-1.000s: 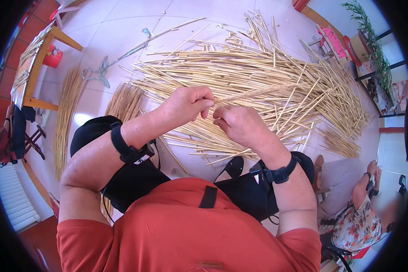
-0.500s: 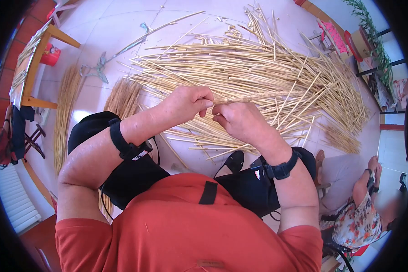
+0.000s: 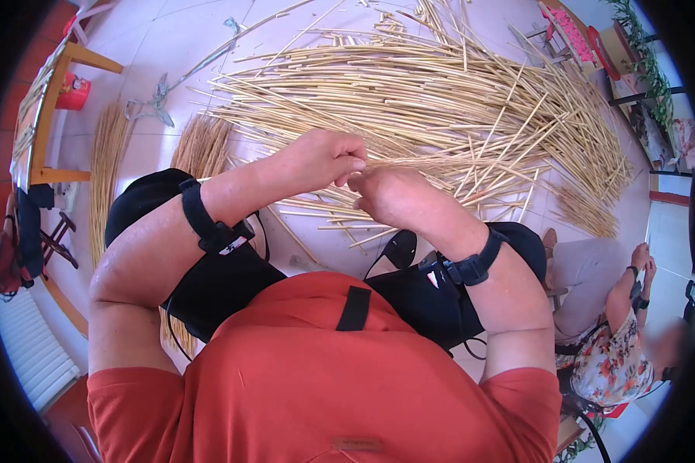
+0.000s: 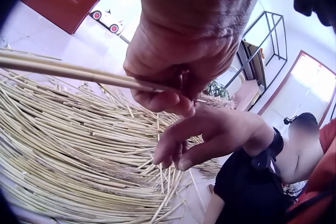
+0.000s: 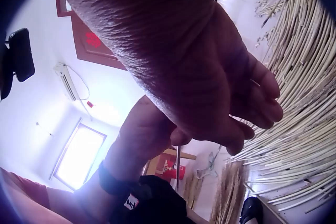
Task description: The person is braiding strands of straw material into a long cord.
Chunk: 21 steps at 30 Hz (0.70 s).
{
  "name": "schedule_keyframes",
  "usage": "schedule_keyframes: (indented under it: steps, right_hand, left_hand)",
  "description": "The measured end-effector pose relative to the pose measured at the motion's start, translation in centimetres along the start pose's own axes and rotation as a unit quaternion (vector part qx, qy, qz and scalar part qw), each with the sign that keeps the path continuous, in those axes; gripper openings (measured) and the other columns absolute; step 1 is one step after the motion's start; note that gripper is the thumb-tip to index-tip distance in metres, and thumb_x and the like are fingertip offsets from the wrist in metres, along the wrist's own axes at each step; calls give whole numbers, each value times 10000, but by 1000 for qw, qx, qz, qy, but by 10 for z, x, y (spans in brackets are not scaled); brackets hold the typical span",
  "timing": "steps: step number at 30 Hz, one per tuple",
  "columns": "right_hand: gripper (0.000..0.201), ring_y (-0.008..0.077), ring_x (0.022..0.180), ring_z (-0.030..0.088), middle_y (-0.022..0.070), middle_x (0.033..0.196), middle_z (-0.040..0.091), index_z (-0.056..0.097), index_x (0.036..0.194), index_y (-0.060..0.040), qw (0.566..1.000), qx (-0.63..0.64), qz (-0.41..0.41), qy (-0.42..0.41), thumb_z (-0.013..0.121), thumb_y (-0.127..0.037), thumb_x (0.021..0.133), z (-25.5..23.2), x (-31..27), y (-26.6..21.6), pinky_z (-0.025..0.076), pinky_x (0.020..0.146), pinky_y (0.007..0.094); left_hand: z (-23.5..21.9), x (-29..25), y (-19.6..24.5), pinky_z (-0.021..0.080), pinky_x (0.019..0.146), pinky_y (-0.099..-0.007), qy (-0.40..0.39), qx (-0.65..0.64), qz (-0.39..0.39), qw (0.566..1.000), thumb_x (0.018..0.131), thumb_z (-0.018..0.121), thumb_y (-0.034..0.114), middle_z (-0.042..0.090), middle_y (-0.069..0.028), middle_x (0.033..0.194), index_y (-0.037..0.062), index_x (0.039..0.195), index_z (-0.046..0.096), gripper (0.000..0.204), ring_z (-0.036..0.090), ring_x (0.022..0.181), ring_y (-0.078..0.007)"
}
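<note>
My left hand (image 3: 316, 162) pinches a couple of pale straw stalks (image 4: 68, 70) between thumb and fingers, above my lap. In the left wrist view the stalks run out sideways from its grip. Close beside its fingertips is my right hand (image 3: 398, 197), with fingers loosely bent and nothing seen between them in the right wrist view. A feathery stalk end (image 3: 440, 162) shows just beyond the right hand. Past both hands, a broad heap of straw stalks (image 3: 378, 85) lies spread over the floor.
Two bundles of brushy stalks (image 3: 201, 147) lie at the left, near a greenish tied strip (image 3: 160, 104). A wooden table (image 3: 62, 116) and red bucket (image 3: 73, 91) stand far left. Another person (image 3: 610, 363) sits at the right. A plant (image 3: 649, 69) is at the back right.
My right hand has shifted slightly left, closer to the left hand. The left hand keeps its pinch. The floor and heap appear higher in the head view.
</note>
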State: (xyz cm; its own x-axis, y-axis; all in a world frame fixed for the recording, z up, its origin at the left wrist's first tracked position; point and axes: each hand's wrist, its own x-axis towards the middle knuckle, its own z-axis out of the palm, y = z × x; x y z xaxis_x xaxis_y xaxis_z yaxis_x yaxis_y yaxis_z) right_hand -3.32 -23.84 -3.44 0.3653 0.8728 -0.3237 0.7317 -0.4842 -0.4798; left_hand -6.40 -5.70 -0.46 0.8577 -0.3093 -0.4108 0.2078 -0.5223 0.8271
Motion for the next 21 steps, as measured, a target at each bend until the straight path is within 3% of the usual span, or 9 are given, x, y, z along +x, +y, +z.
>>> schedule_keyframes:
  steps: [1, 5, 7, 11, 13, 17, 20, 21]
  right_hand:
    - [269, 335, 757, 624, 135, 789, 637, 609, 1012, -81, 1000, -1, -1, 15, 629, -237, 794, 0, 0, 0, 488, 655, 440]
    - [266, 330, 743, 626, 128, 790, 638, 610, 1016, -88, 999, -37, 2, 5, 627, -235, 795, -8, 0, -2, 488, 643, 435]
    - [279, 326, 724, 626, 125, 787, 639, 609, 1034, -92, 999, -27, -10, 29, 627, -235, 795, -10, -1, -3, 489, 631, 435]
    - [254, 317, 726, 632, 130, 784, 647, 621, 1005, -87, 998, -33, -4, 45, 628, -229, 794, -15, -4, -5, 493, 630, 431]
    - [210, 308, 729, 639, 134, 767, 652, 639, 949, -83, 995, -4, -7, 102, 630, -223, 793, -18, -6, -4, 499, 634, 424]
    - [174, 317, 738, 639, 145, 779, 657, 651, 911, -75, 992, 14, 12, 127, 623, -199, 793, -27, -7, -5, 502, 642, 417]
    - [180, 266, 686, 647, 128, 760, 657, 652, 936, -65, 987, 55, 40, 147, 621, -184, 805, -32, -4, 0, 504, 619, 371]
    - [194, 215, 665, 640, 111, 756, 657, 648, 960, -49, 972, 166, 65, 155, 614, -185, 825, -34, -3, 2, 497, 598, 332]
  left_hand:
    - [0, 1, 1, 431, 533, -301, 5, 2, 16, 1000, 873, 534, 162, 570, -36, 590, 39, 871, 606, 143, 536, 545, -132]
    - [-3, 4, 7, 432, 541, -301, 17, -24, 11, 1000, 872, 533, 160, 571, -36, 590, 36, 868, 606, 144, 544, 559, -127]
    - [-4, 5, 9, 346, 463, -220, 14, -36, 5, 999, 895, 512, 125, 520, 23, 592, 46, 892, 593, 113, 419, 507, -43]
    - [-6, 5, 13, 338, 458, -210, 15, -16, -6, 1000, 896, 511, 122, 512, 28, 592, 45, 891, 593, 112, 413, 504, -38]
    - [-6, 3, 13, 333, 455, -198, 37, -56, 6, 998, 901, 508, 122, 512, 30, 597, 48, 888, 588, 110, 405, 499, -37]
    - [-12, 4, 14, 333, 456, -188, 58, -80, 8, 995, 908, 499, 119, 511, 32, 603, 51, 888, 581, 108, 398, 499, -33]
    - [-17, 3, 15, 334, 457, -182, 73, -89, 8, 993, 916, 489, 118, 513, 34, 608, 53, 890, 576, 111, 400, 502, -29]
    - [-18, 3, 15, 343, 459, -195, 76, -94, 6, 993, 910, 505, 135, 518, 30, 597, 55, 877, 579, 114, 411, 501, -32]
